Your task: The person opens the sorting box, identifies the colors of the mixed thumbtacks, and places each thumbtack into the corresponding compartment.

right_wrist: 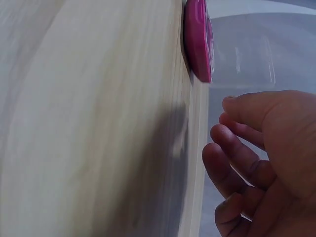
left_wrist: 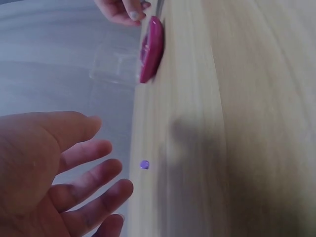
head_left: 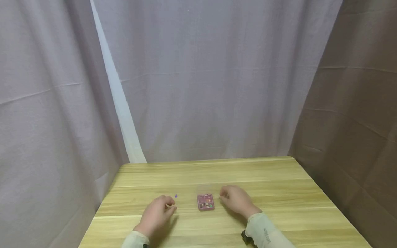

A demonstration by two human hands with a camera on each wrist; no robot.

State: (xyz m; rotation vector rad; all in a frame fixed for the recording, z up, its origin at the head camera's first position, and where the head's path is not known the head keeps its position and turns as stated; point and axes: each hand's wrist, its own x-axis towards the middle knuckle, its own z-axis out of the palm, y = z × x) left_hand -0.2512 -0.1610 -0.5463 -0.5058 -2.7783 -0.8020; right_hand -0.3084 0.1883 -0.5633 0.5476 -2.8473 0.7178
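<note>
A small magenta compartment box (head_left: 205,208) sits on the wooden table between both hands, its clear lid (right_wrist: 242,61) raised. Small pieces in several colours lie in its compartments. Left of the box, a tiny purple piece (left_wrist: 144,164) rests on the table. My left hand (head_left: 157,213) hovers just on the near side of that piece, fingers loosely bent and apart, with nothing between them. To the right of the box is my right hand (head_left: 237,199), held low over the table. Its fingers (right_wrist: 229,140) curve loosely near the thumb, and no object shows in them.
The light wooden table (head_left: 139,175) has rounded far corners. Grey curtains (head_left: 217,86) hang behind it and along the left, with a pale strip showing in a gap. A darker brownish curtain (head_left: 350,113) stands on the right side.
</note>
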